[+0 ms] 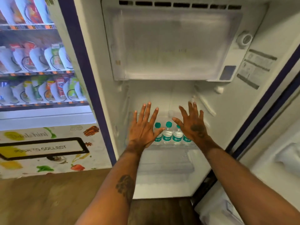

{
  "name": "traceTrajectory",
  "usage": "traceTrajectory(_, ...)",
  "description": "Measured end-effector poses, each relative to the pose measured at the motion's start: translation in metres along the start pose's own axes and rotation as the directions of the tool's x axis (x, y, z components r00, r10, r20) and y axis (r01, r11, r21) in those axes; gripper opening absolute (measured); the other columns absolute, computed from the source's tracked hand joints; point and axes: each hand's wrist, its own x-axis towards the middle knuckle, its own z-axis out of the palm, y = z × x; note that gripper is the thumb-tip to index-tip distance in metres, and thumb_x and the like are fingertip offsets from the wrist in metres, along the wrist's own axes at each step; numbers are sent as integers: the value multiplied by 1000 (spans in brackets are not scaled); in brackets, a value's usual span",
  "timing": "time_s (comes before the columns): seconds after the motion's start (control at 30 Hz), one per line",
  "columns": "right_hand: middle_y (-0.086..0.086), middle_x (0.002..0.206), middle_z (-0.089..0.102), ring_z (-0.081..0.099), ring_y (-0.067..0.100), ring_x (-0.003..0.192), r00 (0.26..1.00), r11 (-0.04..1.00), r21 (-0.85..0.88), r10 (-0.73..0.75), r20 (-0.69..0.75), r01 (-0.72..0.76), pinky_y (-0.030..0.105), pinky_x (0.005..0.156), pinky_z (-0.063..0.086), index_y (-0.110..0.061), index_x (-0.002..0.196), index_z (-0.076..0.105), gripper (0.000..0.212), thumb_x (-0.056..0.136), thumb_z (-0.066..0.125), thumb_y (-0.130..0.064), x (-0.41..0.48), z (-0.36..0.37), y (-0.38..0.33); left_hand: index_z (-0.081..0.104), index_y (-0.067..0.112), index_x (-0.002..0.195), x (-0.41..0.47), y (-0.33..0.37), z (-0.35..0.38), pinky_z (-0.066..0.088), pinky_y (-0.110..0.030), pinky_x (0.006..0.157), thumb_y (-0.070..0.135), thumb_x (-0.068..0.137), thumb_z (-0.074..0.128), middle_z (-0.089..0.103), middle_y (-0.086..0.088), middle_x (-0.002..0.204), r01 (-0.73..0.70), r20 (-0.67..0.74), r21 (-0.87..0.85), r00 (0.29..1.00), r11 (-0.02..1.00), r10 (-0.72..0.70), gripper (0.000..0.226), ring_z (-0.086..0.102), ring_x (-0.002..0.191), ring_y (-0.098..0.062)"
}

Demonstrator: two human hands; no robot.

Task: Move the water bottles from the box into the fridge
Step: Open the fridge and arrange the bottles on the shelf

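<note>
1. Fingers [146, 113] of the left hand [142, 133] and right hand [195, 127] are spread wide, holding nothing.
2. Seemingly four water bottles [167, 135] stand upright in a row inside the fridge [154, 95], between the hands.

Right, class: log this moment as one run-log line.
left hand: open, empty | right hand: open, empty | clear plastic green-capped water bottles: upright row on clear shelf | white fridge: door open | box: unseen

Head view, close, forward and down into the open fridge [162, 98].
</note>
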Motion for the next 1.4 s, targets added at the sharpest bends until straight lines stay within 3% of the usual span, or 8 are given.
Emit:
traceTrajectory(0.2,13,162,-1,-8,30,149,992,999,26,39,116,-42,56,118,6,-26,154,16,111,68,-25,-82,-64,-81,-14,-16,28,152,-33,12,-112,-14,-48,119,76,88,2,-26,-6,160,25,190,-65,982,998,-12,82,-23,148,-23)
traceTrajectory(0.47,14,162,8,0,31,149,990,998,64,4,143,-13,57,115,9,-24,152,27,93,80,0,-76,-139,-206,-37,1,23,157,-87,18,-252,-9,-49,119,75,92,11,-8,-9,164,46,208,-58,978,997,-33,83,-10,151,-25)
traceTrajectory(0.6,16,160,14,6,33,149,988,997,67,-47,148,37,57,114,12,-22,150,32,105,75,-11,-82,-164,-237,-41,4,22,158,-118,20,-286,-10,-48,119,74,93,14,-8,-9,164,83,202,-48,977,995,-72,83,-8,151,-25)
traceTrajectory(0.67,16,160,13,5,33,149,986,995,69,-82,145,73,58,114,13,-21,151,31,102,78,-10,-80,-172,-241,-41,7,21,158,-135,21,-298,-4,-50,119,74,94,15,-3,-10,165,116,171,0,979,993,-114,83,-3,152,-26)
traceTrajectory(0.8,13,162,2,-5,30,149,970,985,108,-156,186,138,55,118,5,-24,154,19,78,92,18,-71,-198,-237,-50,6,21,157,-185,26,-313,-6,-48,118,73,93,16,-1,-10,164,165,172,45,970,985,-171,83,-3,152,-26)
traceTrajectory(0.87,12,162,1,-6,30,149,961,975,136,-199,192,174,54,118,2,-24,154,18,76,93,22,-68,-210,-232,-56,8,21,158,-209,26,-316,-4,-48,118,73,93,19,0,-10,165,206,181,50,960,977,-211,84,-2,152,-26)
traceTrajectory(1.0,15,162,5,-3,31,149,941,957,153,-275,194,248,56,118,3,-22,154,21,76,93,23,-67,-228,-218,-84,15,21,158,-259,11,-316,9,-55,120,73,93,24,6,-11,165,282,184,99,937,954,-296,84,6,152,-27)
traceTrajectory(1.4,18,161,5,1,34,149,821,877,194,-480,309,440,59,115,10,-22,154,22,79,92,12,-71,-263,-150,-213,9,20,158,-381,-71,-282,9,-57,119,72,94,17,-5,-12,165,481,320,176,797,859,-512,83,-5,152,-27)
